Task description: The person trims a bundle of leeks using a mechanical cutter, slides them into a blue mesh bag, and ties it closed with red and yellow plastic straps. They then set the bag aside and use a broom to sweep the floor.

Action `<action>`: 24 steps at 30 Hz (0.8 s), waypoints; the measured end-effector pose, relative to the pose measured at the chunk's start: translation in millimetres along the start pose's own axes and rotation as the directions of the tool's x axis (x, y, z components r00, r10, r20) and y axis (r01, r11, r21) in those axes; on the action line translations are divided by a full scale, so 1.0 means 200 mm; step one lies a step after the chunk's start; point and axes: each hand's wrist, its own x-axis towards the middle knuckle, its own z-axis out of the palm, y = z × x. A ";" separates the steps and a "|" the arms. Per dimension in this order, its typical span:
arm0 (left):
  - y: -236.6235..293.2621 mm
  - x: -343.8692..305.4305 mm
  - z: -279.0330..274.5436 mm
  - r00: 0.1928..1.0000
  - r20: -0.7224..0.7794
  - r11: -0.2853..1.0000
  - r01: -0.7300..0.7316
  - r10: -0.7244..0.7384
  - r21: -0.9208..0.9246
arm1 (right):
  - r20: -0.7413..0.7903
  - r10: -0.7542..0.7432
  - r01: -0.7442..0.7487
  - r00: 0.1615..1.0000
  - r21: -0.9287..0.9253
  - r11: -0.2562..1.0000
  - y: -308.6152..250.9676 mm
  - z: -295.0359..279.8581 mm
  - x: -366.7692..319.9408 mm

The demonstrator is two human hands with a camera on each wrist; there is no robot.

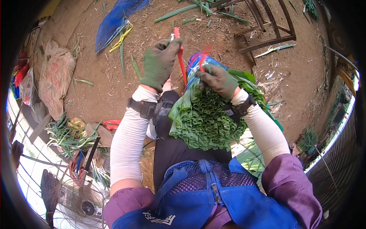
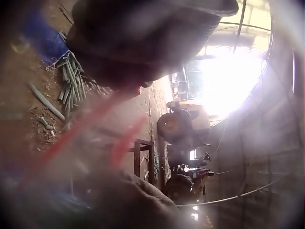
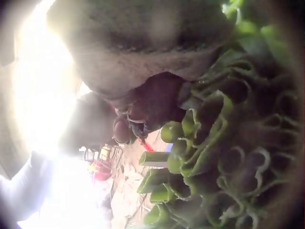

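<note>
"Left hand point(image 1: 159, 63), in a green glove: how do its fingers stand?"

"Curled, almost closed. Thumb and forefinger pinch a red plastic strap point(image 1: 181, 61), which runs from the grip back toward the person's lap point(image 1: 166, 149)."

"And the right hand point(image 1: 218, 81)?"

"Gloved likewise, level with the left and apart from it. Its fingers are bent, and the tips pinch a red strip point(image 1: 202, 64); the part beyond them is blurred. Whether strap and strip form one length cannot be told."

"Where does the bundle of scallion leaves point(image 1: 206, 126) lie?"

"On the lap, directly on the person's side of the right hand. In the right wrist view, the cut, hollow ends appear just beside that glove, some round, others flattened or folded."

"Which objects surround the left hand?"

"Forward and to its left, on the dirt floor point(image 1: 95, 87), blue netting point(image 1: 112, 28) and a yellow strap point(image 1: 122, 38). Well to its left, a pale sack point(image 1: 55, 82). Behind and to its left, a heap of loose leaves point(image 1: 61, 141) and, farther back, a fan point(image 1: 88, 208)."

"And the right?"

"Forward and to its right, well apart, a brown metal frame point(image 1: 268, 44) with several crossed bars."
</note>
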 end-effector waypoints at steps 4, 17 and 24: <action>0.05 -0.01 0.07 0.995 0.095 0.998 -0.002 -0.004 0.067 | 0.083 -0.062 0.082 0.995 -0.269 0.960 0.13 0.08 0.11; -1.05 -0.70 -0.40 0.775 0.351 0.846 0.520 -0.526 0.120 | 0.280 -0.508 0.563 0.815 -0.593 0.576 0.16 -0.11 0.06; -1.11 -0.71 0.04 0.811 0.359 0.766 0.569 -0.462 -0.299 | -0.061 -0.015 0.017 0.998 0.039 0.999 0.01 -0.34 0.03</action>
